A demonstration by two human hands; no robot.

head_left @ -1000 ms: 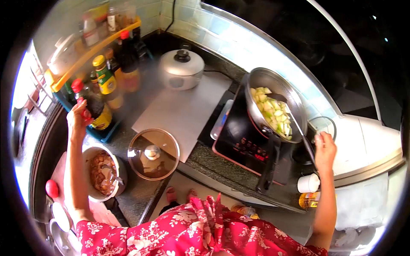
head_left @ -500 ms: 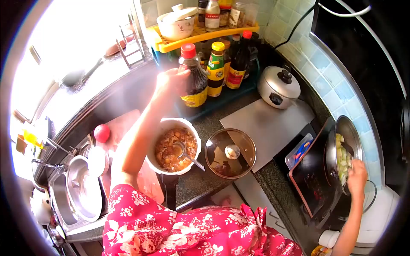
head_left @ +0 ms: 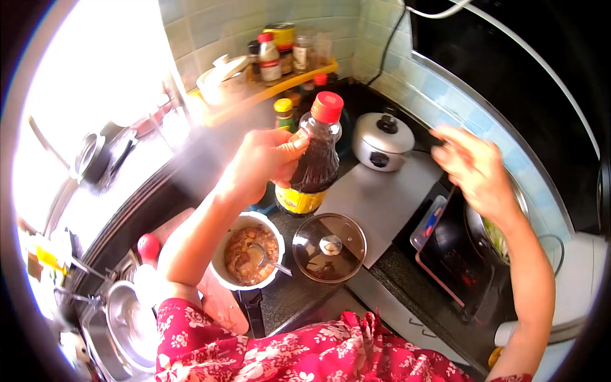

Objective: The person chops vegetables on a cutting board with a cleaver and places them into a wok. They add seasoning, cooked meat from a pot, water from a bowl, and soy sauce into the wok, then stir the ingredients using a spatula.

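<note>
My left hand (head_left: 270, 159) is wrapped round the neck of a soy sauce bottle (head_left: 316, 162) with a red cap, dark liquid and a yellow label, held upright above the counter. My right hand (head_left: 471, 172) is raised in front of the wok (head_left: 519, 191), fingers loosely bent and apart, with nothing visible in it. Sliced pale-green vegetables (head_left: 495, 239) lie in the wok, which my right arm partly hides. Below my left hand stands a pot (head_left: 219, 270) of brown stew with a ladle (head_left: 258, 254) resting in it.
Beside the pot lies a glass lid (head_left: 331, 261). A silver lidded pot (head_left: 382, 143) stands at the back. A yellow rack (head_left: 280, 86) carries jars and a white lidded bowl (head_left: 223, 79). At left are a cutting board (head_left: 223, 305) and a metal basin (head_left: 130, 325).
My left hand has brought the soy sauce bottle forward and right, away from the rack. My right hand has left the wok and risen up and left. The view has shifted.
</note>
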